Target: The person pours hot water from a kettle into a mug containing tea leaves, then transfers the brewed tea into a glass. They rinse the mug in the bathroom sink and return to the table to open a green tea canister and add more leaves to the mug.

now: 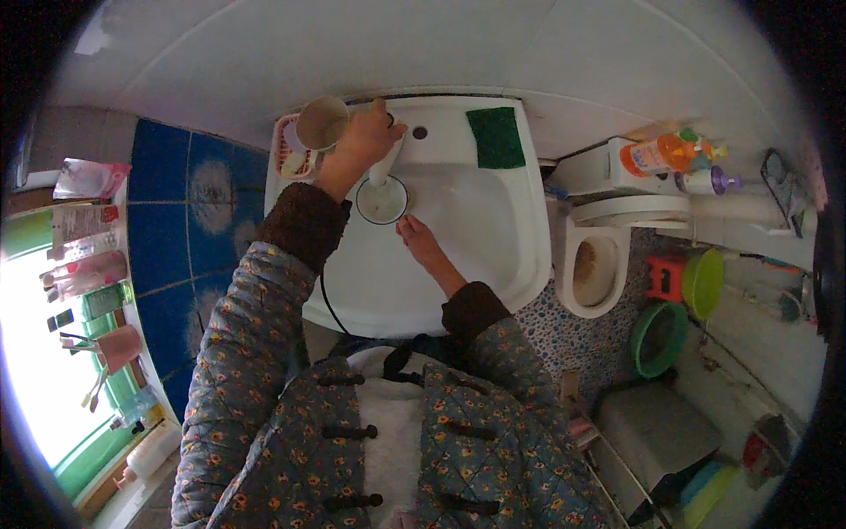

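Observation:
A white mug with a dark rim (380, 210), round from above, is over the left part of the white washbasin (469, 225). My right hand (423, 244) pinches the mug at its lower right edge; the handle is hidden by the fingers. The white faucet spout (382, 170) reaches over the mug. At the top of the faucet my left hand (367, 135) has its fingers curled on the handle, which they mostly cover. Beside this hand stands a beige cup (322, 123), next to a pink soap tray (289, 168). Whether water runs cannot be told.
A green scouring cloth (497, 137) lies on the basin's back right rim. Right of the basin are a toilet (623, 281), bottles on its tank (654, 157), a red stool (663, 278) and basins (702, 284). Toiletries and a toothbrush cup (119, 348) line the windowsill at left.

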`<state>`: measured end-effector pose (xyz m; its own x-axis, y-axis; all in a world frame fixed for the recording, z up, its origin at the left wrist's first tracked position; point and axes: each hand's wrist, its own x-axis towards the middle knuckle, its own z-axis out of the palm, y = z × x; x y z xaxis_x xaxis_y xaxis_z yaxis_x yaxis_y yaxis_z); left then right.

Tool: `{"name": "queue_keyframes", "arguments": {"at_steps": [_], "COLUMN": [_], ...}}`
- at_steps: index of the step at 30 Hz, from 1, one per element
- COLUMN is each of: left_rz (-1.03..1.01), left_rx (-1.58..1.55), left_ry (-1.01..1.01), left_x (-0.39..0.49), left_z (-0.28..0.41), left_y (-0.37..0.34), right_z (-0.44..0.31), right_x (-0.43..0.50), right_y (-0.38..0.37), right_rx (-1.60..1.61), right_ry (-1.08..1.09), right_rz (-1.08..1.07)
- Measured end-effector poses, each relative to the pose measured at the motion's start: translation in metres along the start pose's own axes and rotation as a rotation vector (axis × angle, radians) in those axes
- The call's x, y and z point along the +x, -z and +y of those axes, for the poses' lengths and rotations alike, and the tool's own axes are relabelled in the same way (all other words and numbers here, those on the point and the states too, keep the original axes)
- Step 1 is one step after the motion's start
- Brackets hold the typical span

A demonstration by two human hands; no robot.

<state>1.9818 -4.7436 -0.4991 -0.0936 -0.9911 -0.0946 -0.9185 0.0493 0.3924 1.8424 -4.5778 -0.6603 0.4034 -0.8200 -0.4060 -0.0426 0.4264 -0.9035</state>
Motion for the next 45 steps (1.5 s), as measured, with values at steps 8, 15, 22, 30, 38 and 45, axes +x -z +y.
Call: {"name": "queue_keyframes", "arguments": {"at_steps": [8,15,22,30,38,45], "left_rz": [-0.019,-0.066,-0.161,-0.038,0.162,0.052], "left_rx": [-0.024,-0.058,-0.141,0.042,0.085,-0.176], "left_ry": [-0.059,-0.151,-0.269,-0.389,-0.261,-0.104], "left_x": [-0.002,-0.001,0.004,0.010,-0.036,-0.167], "left_z": [0.004,-0.009,-0.029,-0.048,-0.019,-0.010], "left_y": [0.005,-0.002,-0.002,-0.018,-0.013,-0.004], "right_z": [-0.002,0.004,0.009,-0.032,-0.029,0.087], "right_x": [0.000,0.002,-0.018,-0.156,-0.382,-0.459], "right_y": [-0.005,-0.005,-0.001,0.076,0.213,0.397], "right_rx": [0.088,0.097,0.146,0.335,0.269,0.052], "right_ry": [0.016,0.061,0.100,0.044,0.023,-0.451], "right_rz": [0.019,0.034,0.049,0.007,0.687,0.893]}}
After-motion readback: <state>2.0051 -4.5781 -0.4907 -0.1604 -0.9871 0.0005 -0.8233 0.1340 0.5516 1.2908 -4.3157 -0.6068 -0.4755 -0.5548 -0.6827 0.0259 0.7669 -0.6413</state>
